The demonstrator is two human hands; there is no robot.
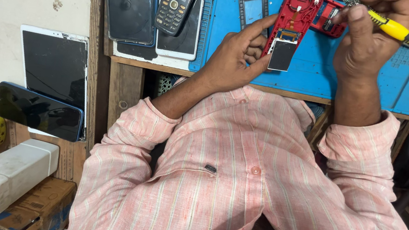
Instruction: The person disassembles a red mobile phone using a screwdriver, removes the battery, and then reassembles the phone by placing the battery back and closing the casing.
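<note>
Even, bright daylight, soft shadows, sharp focus throughout, slight wide-angle stretch toward the edges.

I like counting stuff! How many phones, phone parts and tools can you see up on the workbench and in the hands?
Whole keypad phone: 1
Flat dark-screened phones or tablets: 2, one on the left, one under the keypad phone
Red phone body with hanging screen, in the left hand: 1
Loose black phone frame: 1
Yellow-handled screwdriver, in the right hand: 1
Total: 6

dark loose screen (281, 55), black tablet screen (56, 64)
</note>
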